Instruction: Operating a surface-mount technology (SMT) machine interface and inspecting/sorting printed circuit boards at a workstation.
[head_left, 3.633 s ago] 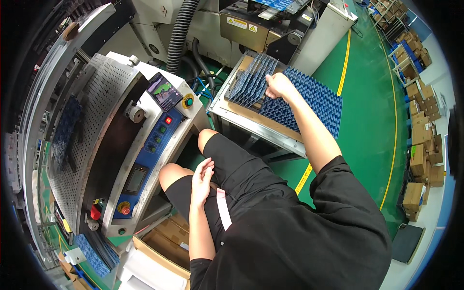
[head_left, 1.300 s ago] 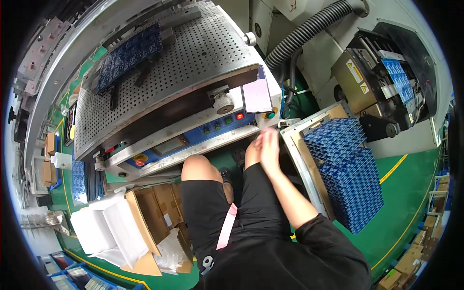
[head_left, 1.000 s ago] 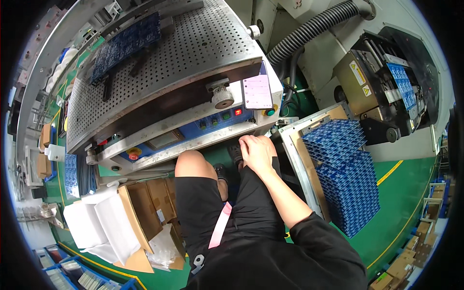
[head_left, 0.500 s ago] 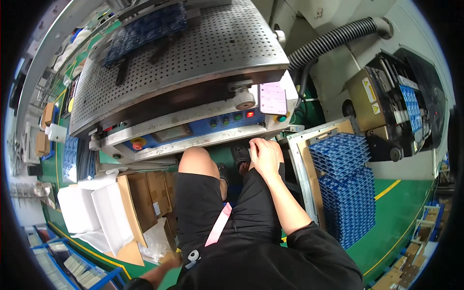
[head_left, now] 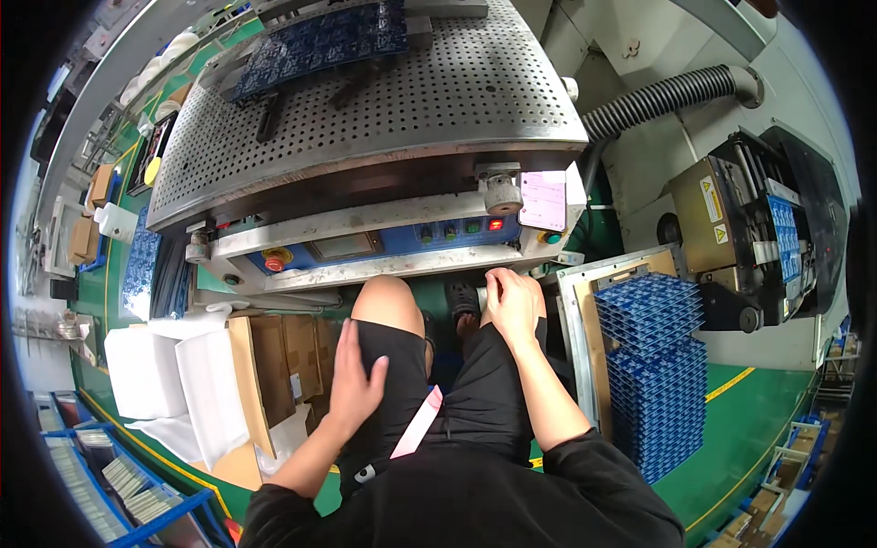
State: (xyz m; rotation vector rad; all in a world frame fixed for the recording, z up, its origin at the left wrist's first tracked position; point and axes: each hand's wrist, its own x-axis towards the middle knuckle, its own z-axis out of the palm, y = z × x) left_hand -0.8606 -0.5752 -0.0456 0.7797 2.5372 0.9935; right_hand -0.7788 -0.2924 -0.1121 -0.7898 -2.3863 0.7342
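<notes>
Both empty: left hand [head_left: 354, 384] flat on left thigh, right hand [head_left: 513, 306] open on right knee. Stacked blue boards [head_left: 653, 365] at three o'clock, untouched; more boards [head_left: 320, 41] on perforated machine bed [head_left: 411, 119] at twelve.

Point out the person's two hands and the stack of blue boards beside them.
left hand [head_left: 354, 379], head view, back of the hand, resting on the left thigh
right hand [head_left: 513, 306], head view, back of the hand, over the right knee
stack of blue boards [head_left: 653, 365], head view, top boards
</notes>
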